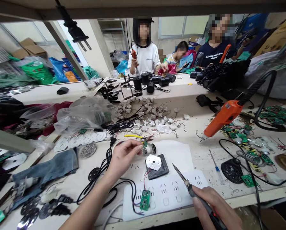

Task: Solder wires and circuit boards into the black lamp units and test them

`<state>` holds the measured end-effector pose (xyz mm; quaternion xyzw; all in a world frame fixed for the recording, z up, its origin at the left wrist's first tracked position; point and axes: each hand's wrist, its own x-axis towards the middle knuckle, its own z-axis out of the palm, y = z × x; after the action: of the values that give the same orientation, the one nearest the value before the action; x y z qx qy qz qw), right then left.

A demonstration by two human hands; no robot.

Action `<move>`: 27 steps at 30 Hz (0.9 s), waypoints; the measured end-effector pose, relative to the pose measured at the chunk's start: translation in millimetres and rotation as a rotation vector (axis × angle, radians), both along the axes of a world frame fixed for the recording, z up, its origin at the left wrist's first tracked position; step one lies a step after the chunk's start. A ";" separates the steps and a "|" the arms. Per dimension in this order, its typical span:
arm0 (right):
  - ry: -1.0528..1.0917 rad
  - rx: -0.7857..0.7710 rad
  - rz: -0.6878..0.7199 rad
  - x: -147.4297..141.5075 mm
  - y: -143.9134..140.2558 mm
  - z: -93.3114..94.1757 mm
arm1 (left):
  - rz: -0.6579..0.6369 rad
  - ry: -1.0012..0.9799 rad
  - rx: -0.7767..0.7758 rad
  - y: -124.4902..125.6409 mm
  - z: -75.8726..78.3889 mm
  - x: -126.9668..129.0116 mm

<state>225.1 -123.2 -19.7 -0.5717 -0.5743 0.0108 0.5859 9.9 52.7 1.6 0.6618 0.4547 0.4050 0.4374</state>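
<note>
My right hand grips a soldering iron with a dark handle and a small red light; its tip points up and left, apart from the work. The thumb and fingers of my left hand are pinched together beside a translucent round part with a black end and a bit of green board. What exactly they pinch is hidden. Just below lies a white metal plate on a black square block. Thin wires run from the plate towards a green circuit board resting on a white power strip.
An orange electric screwdriver hangs at the right. Yellow-handled pliers lie behind my left hand, near many small white parts. Black cables coil at the left. A black plug dangles overhead. Other people sit across the bench.
</note>
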 end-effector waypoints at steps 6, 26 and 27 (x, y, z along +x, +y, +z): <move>-0.007 -0.060 0.074 -6.0 3.3 -0.9 | 0.017 0.332 0.243 -48.0 -6.8 -9.2; -0.003 -0.071 0.220 -30.0 29.3 -10.8 | 0.021 0.331 0.224 -84.8 -26.5 20.1; -0.004 -0.080 0.223 -30.4 29.4 -10.6 | 0.016 0.332 0.247 -83.5 -27.5 18.3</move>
<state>194.7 -93.8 -30.2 -0.5272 -0.6348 0.0978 0.5564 28.2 -30.8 -25.9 0.7644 0.4727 0.3466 0.2686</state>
